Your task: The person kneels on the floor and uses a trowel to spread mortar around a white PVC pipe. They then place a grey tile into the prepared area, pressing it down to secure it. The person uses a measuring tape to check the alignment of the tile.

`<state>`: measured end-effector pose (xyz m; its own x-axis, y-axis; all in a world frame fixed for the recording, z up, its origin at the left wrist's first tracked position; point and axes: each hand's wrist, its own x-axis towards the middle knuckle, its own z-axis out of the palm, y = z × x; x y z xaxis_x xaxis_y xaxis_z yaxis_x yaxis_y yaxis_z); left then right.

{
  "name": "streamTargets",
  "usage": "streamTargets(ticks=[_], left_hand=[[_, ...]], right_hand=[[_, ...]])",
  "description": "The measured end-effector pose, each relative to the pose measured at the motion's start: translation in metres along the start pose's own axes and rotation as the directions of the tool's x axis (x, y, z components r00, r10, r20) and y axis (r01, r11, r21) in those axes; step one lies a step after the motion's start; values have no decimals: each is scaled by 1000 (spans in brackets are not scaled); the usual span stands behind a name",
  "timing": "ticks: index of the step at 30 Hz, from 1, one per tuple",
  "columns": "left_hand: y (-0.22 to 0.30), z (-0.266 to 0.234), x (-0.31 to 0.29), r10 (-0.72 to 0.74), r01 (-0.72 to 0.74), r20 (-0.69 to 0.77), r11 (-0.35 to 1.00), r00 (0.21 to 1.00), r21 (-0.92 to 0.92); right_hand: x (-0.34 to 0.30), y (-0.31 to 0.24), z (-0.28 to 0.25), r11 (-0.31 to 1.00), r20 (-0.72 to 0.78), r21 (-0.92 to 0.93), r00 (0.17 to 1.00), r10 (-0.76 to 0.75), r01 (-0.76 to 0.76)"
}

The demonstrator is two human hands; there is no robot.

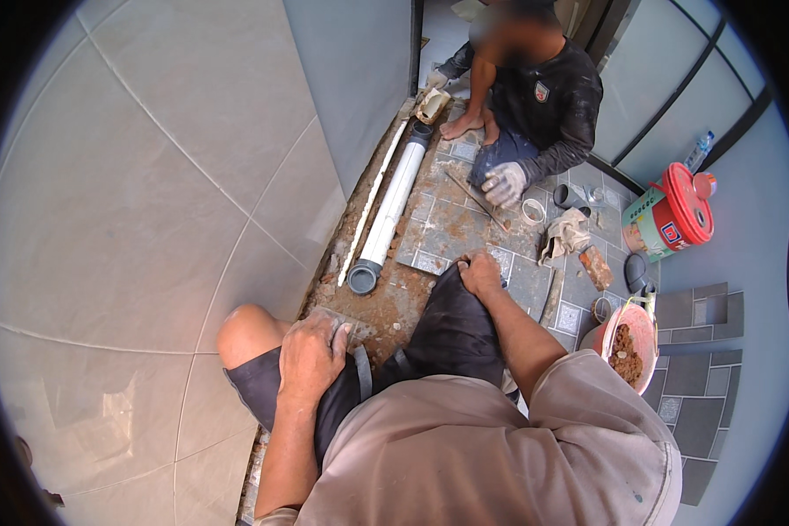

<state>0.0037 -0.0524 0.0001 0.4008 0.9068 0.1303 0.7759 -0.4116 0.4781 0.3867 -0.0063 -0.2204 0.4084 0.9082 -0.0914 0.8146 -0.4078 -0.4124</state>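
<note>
My left hand [310, 352] is by my left knee, its fingers curled closed. Beside those fingertips shows a flat greyish edge; whether I hold it is hidden. My right hand [480, 273] rests on my bent right knee, with most of its fingers folded out of sight. Between the wall and the paving lies a white pipe [393, 207] in a dirt trench, with a grey elbow [363, 277] at its near end and a grey coupling [421, 132] at its far end. A co-worker's gloved hand reaches a dirty cream-coloured fitting [432, 106] beyond the pipe.
The co-worker [543, 105] crouches on the paving, the other gloved hand [505, 183] low. To the right are a red-lidded bucket [671, 215], a rag [565, 235], a brick [595, 267], grey fittings [572, 198] and a pink bucket [650, 337] holding soil. A tiled wall [131, 219] stands left.
</note>
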Motion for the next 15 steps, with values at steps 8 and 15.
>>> streamTargets(ticks=[8,15], left_hand=[[-1,1,0,2,-2,2,1000,1000,15],[0,1,1,3,-3,2,1000,1000,25]], right_hand=[[2,0,-3,1000,91,5,995,28,-28],[-1,-5,-6,999,75,14,996,45,-46]])
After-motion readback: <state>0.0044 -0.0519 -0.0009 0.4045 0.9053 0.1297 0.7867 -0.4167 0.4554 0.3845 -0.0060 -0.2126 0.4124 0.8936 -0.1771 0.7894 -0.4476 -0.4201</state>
